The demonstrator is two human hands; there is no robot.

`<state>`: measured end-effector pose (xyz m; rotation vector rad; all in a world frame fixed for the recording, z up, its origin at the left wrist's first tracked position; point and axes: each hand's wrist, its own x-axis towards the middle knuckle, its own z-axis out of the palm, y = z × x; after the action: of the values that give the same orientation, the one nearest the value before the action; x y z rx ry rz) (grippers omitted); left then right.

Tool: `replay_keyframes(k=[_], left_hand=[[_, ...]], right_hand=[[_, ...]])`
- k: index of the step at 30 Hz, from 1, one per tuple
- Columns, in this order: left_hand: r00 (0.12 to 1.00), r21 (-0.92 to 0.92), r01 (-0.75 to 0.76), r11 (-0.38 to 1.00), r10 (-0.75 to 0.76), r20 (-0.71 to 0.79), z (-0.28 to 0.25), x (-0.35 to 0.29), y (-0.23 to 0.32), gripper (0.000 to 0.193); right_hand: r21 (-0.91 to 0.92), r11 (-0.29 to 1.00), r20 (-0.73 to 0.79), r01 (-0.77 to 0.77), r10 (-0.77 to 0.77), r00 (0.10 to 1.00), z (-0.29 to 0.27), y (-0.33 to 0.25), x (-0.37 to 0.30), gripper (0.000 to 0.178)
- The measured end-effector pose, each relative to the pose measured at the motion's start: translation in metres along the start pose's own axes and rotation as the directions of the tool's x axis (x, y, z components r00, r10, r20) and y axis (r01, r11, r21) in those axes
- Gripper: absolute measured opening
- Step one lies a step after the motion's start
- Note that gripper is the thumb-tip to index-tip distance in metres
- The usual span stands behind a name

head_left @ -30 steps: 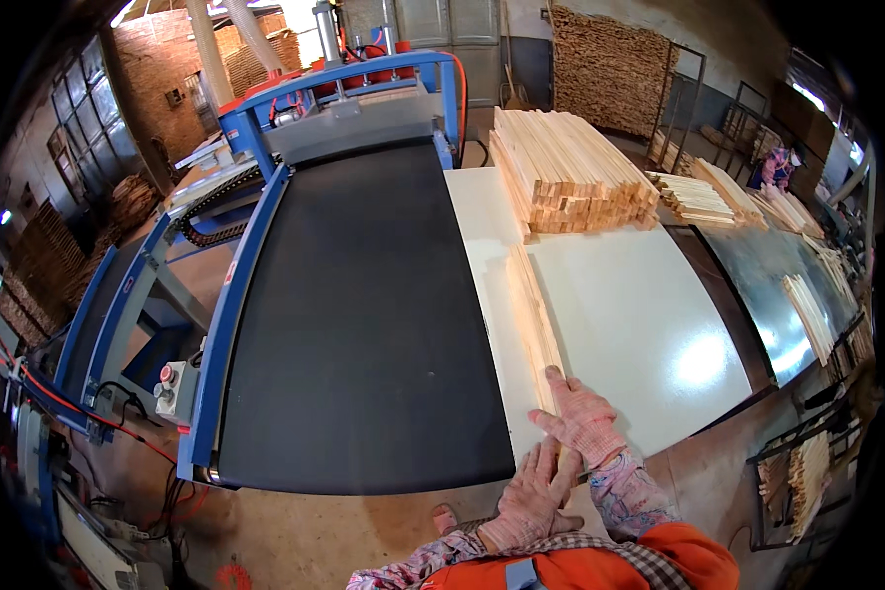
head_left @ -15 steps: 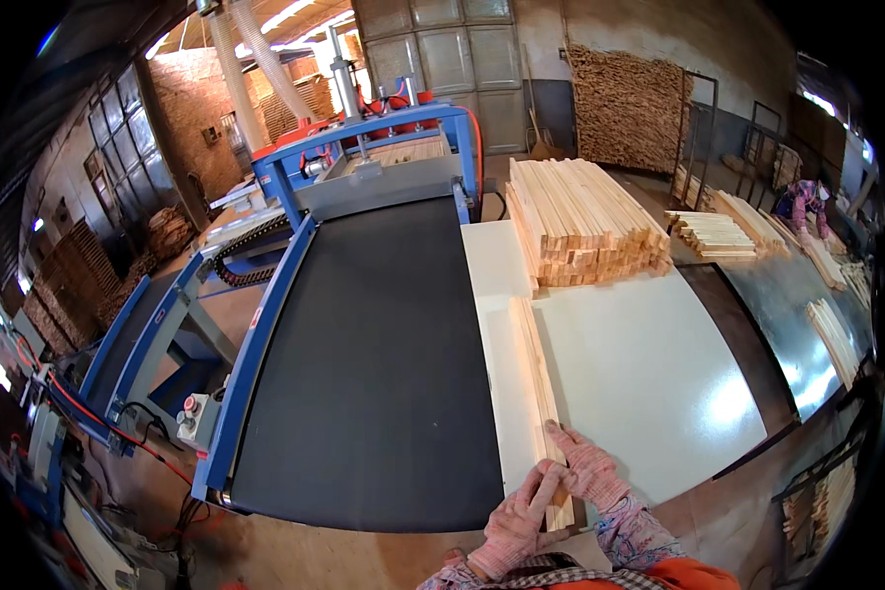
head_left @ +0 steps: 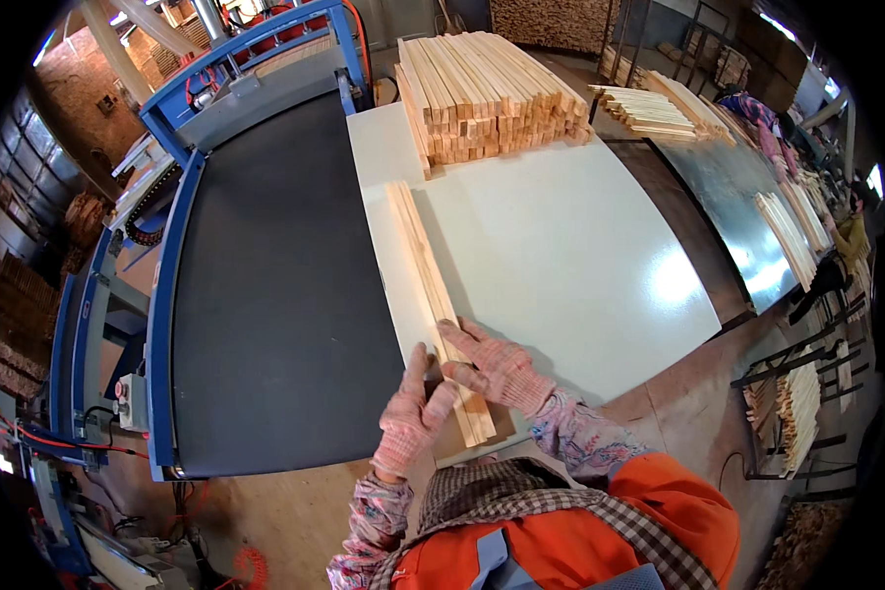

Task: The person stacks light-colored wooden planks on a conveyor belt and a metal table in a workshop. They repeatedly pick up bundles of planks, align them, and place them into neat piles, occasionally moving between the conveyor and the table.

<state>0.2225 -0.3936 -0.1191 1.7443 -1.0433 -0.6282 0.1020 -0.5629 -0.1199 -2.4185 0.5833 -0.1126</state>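
The workshop runs back to brick and grey walls, with stacked timber along them, and from my seat I look down on a white tabletop (head_left: 570,265) that takes glare near its right side. Left of it I have a broad black belt (head_left: 275,295) edged by a blue machine frame (head_left: 162,324), with a small control box (head_left: 131,403) at its outer side. A squared-up stack of pale battens (head_left: 497,93) sits at the table's far end. The wooden strips (head_left: 425,270) in hand lie lengthwise along the table's left part, near the belt, their near end close to the table's near edge; I make them out as a narrow bundle but cannot count the pieces. The left hand (head_left: 415,418), in a pink knitted glove, is partly open with fingers apart, beside the strips' left edge near their lower end; it encloses nothing that I can see. The right hand (head_left: 501,369), gloved alike, comes from the right with its forefinger and thumb extended over the strips, touching them; I cannot tell whether it grips or merely rests there. Beyond the table's right side I see a shiny metal-topped table (head_left: 723,216) carrying loose strips (head_left: 785,239), a person (head_left: 772,138) leaning in beside it, and a dark rack (head_left: 792,472) holding more wood.
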Motion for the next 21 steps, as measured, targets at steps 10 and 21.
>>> replay_keyframes(k=[10,21], left_hand=[[1.0,0.372,0.026,0.928,-0.026,-0.007,-0.006,0.024,-0.006,0.085],[0.938,0.714,0.285,0.64,-0.34,-0.07,0.021,0.076,0.056,0.079]], right_hand=[[-0.022,0.992,0.127,-0.121,0.123,0.984,0.011,-0.011,0.01,0.08],[0.884,0.468,-0.117,-0.02,0.261,0.958,0.015,0.024,0.004,0.059]])
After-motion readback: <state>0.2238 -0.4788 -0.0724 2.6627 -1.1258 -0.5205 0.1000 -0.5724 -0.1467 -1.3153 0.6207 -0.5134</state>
